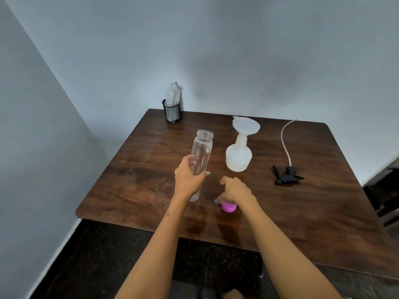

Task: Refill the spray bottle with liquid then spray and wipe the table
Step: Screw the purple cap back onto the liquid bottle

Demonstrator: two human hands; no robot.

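1. The wooden worktop (280, 212) fills the lower half of the view, pushed into a corner of pale walls, and everything for the job is laid out on it.
2. The left hand (190, 180) has its fingers wrapped round the clear bottle (200, 154), uncapped, long axis running up and slightly right, open mouth at the far end.
3. The target, the white spray bottle (238, 156), stands just right of the clear one with a white funnel (246, 125) seated in its neck, beyond both hands; the left hand is the nearer.
4. So the pour, I'd say, means swinging that open mouth rightward over the funnel.
5. The black trigger head (287, 174) with its dip tube lies further right, well apart.
6. A mesh cup (172, 113) holding tissue sits at the back.
7. The right hand (235, 190) has its fingers curled down on a pink cap (228, 207) at the worktop.
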